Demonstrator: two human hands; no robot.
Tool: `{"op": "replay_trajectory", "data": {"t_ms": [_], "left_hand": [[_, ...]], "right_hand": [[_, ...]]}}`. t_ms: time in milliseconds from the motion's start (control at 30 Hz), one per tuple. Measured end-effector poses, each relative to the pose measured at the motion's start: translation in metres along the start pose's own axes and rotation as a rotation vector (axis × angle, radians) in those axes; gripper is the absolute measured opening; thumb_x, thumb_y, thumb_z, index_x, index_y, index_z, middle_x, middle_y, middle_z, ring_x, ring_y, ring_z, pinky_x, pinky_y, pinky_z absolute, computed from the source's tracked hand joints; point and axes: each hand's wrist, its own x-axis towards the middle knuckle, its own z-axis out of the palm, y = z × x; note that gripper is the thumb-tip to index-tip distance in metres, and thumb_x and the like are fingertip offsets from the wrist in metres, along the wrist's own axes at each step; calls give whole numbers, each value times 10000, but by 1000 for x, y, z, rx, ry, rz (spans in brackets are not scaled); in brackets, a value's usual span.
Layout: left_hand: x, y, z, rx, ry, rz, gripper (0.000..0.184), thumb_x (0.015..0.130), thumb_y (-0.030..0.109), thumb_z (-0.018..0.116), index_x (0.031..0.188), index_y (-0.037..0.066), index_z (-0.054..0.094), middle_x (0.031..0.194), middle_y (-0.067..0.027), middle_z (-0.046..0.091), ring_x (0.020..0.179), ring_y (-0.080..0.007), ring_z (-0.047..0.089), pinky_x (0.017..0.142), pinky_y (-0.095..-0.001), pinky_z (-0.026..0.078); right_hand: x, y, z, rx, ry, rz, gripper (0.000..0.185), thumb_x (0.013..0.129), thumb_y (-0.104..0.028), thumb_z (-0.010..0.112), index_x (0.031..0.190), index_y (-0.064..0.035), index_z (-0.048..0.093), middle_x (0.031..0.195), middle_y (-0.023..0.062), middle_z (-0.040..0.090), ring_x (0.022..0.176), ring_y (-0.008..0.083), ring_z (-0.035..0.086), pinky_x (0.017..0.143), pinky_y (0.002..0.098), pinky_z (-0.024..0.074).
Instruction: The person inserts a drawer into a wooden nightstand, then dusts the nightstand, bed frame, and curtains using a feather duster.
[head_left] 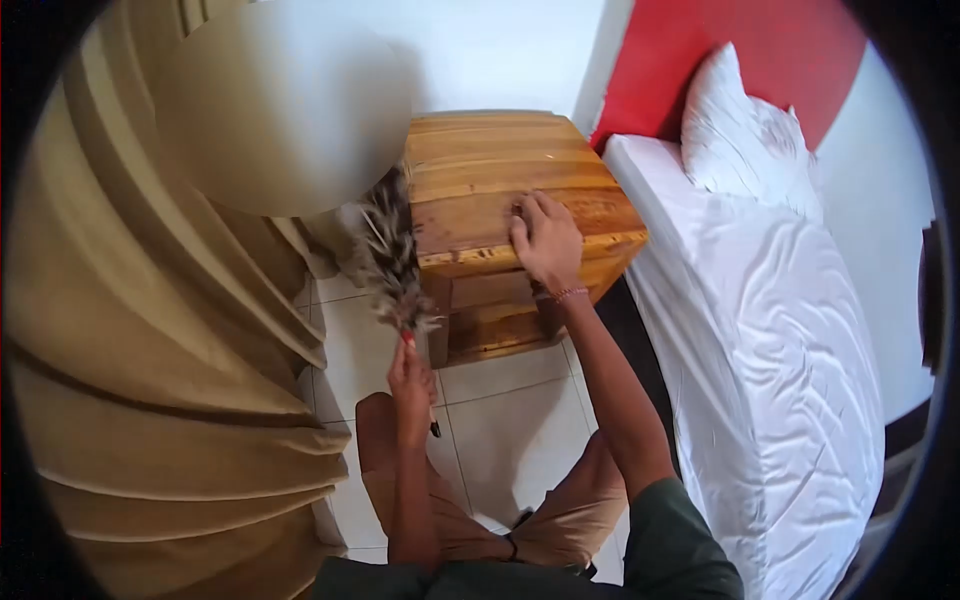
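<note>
My left hand (411, 380) is closed round the handle of a feather duster (388, 250), whose brown and grey feathers point up and away from me. The feathers lie along the left side of a wooden bedside table (480, 160), and their upper tips are partly hidden. The handle's dark end sticks out below my fist. On the table's top, close to its front edge, rests my right hand (548, 240), palm down with its fingers a little bent and apart. I see nothing held in it. A thin bracelet circles the right wrist.
Tan curtains (160, 300) hang in folds on the left. To the right stands a bed with a white sheet (780, 330), a white pillow (745, 135) and a red headboard (655, 70). Pale tiles (505, 410) cover the floor. A round blur hides the upper left.
</note>
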Motion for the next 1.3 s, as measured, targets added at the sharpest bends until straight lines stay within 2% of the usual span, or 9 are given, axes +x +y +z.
{"op": "replay_trajectory", "data": {"t_ms": [200,467,733,833,933,1000,1033,1133,1300], "left_hand": [[-22,106,68,-32,-130,428,315,1055,301,471,1266,70,504,748,19,532,540,-34,471,467,-203,373],[119,114,136,409,-259,857,194,1026,187,478,1112,16,507,814,-57,674,731,-152,631,685,-303,490],[104,95,165,676,64,743,618,982,189,513,1527,68,249,742,-75,699,678,-181,658,655,-328,497],[101,98,163,547,19,707,585,974,159,523,1509,93,293,763,-86,708,694,-193,672,626,-338,499],[94,101,162,549,-2,739,487,964,127,538,1436,86,428,787,-111,714,715,-212,688,619,-349,506],[108,99,157,646,-11,936,402,956,109,548,1356,71,536,798,-129,715,726,-229,695,622,-356,510],[107,99,157,721,42,815,291,952,124,562,1225,70,647,827,-156,715,758,-250,704,640,-369,515],[99,98,153,822,-48,905,282,931,112,574,1196,85,665,861,-176,711,779,-299,701,659,-386,512],[107,85,141,886,-353,981,286,898,79,577,1160,90,692,912,-186,703,831,-346,687,713,-399,510]], "right_hand": [[4,6,-4,3,-49,4,334,843,-305,597,1077,-71,638,1124,136,621,1077,337,575,978,446,428],[17,14,-31,473,-316,227,427,953,-451,517,1110,-75,644,1234,127,624,1245,302,506,1066,426,332],[16,15,-39,433,-427,148,432,939,-446,558,1223,-126,619,1244,146,621,1178,320,575,1055,439,369],[15,-6,-27,854,-451,315,382,905,-241,619,1251,-83,581,1219,162,620,1177,292,579,1012,407,434],[11,-33,-11,1036,-155,-53,439,853,-35,592,1289,-53,545,1201,170,621,1140,264,600,963,369,475],[15,-36,-5,1036,-205,-25,560,818,22,527,1371,-43,466,1254,169,585,1167,247,581,965,345,480],[15,-37,-3,1039,-235,-10,622,800,51,494,1413,-39,426,1280,169,567,1180,238,572,967,333,482],[3,-34,-22,969,-180,-35,443,872,4,510,1309,-58,538,1146,132,640,1048,242,642,918,352,506],[-11,-7,-70,1716,-616,685,293,1017,-168,426,1243,-53,573,1036,135,642,789,205,670,653,291,551]]}}
